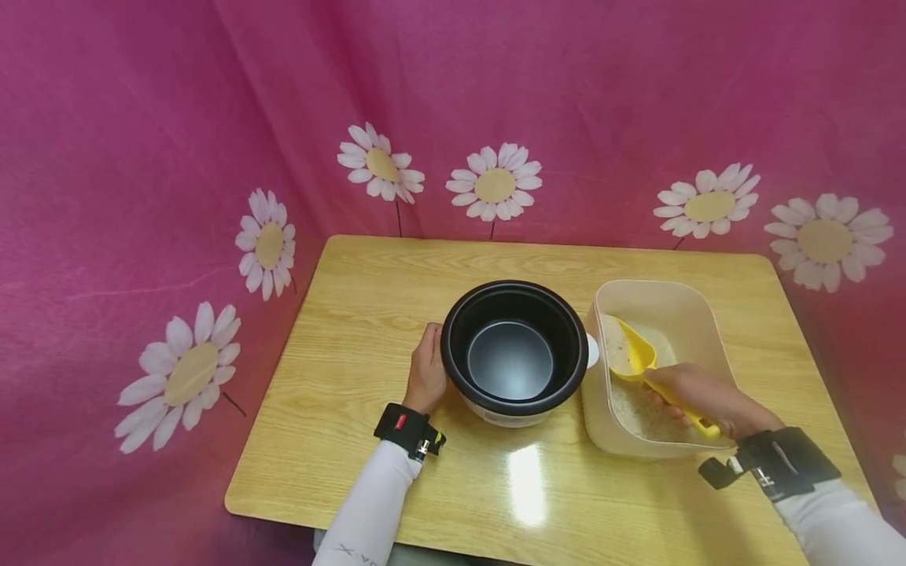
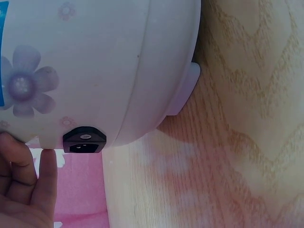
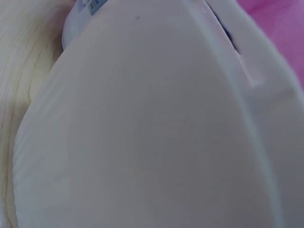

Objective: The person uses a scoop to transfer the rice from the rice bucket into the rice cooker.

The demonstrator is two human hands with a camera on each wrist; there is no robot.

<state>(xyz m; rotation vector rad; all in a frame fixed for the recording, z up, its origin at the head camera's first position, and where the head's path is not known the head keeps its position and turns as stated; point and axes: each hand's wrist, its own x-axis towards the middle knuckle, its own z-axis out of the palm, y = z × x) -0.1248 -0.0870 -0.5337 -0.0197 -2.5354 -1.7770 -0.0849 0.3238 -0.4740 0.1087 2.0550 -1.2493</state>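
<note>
A rice cooker [image 1: 511,420] with a black inner pot [image 1: 510,360] stands lidless on the table, and the pot's bottom shows bare. At its left side my left hand [image 1: 427,369] holds the cooker; the left wrist view shows bent fingers [image 2: 19,164] against the white flowered body, beside a black power socket [image 2: 85,141]. My right hand [image 1: 697,393] grips the handle of a yellow scoop [image 1: 640,351] over a cream bin [image 1: 602,424] of rice [image 1: 640,409]. White rice lies in the scoop. In the right wrist view the bin's wall [image 3: 142,123] hides the hand and scoop.
The wooden table [image 1: 340,393] has rounded corners. Pink cloth [image 1: 566,94] with daisies hangs behind it and at both sides. The cooker's white right handle [image 1: 593,351] is close to the bin's left wall.
</note>
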